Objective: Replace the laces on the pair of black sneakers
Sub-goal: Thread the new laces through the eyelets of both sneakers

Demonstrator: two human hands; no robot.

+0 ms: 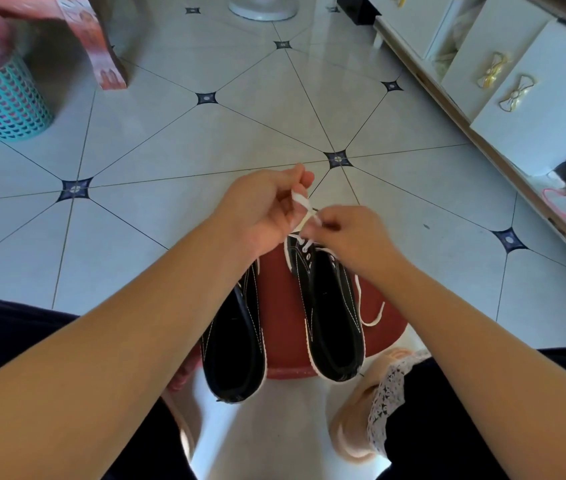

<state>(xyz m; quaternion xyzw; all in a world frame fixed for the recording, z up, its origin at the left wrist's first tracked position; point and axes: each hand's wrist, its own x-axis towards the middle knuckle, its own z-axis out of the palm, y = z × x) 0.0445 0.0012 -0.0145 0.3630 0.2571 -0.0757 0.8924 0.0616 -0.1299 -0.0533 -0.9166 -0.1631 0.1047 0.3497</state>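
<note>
Two black sneakers with white soles stand side by side on a red stool (283, 327), heels toward me. The left sneaker (233, 344) is partly under my left forearm. The right sneaker (331, 317) carries a white lace (373, 315) threaded near its toe, with one loose end trailing down its right side. My left hand (260, 213) pinches a stretch of that lace above the toe. My right hand (347, 237) pinches the lace just beside it, over the front eyelets. The toe eyelets are mostly hidden by my hands.
Tiled floor (177, 143) all around. A teal basket (0, 98) and an orange-red table leg (108, 57) stand at the far left. White cabinets (517, 98) run along the right. A fan base (262, 6) sits at the far top. My knees flank the stool.
</note>
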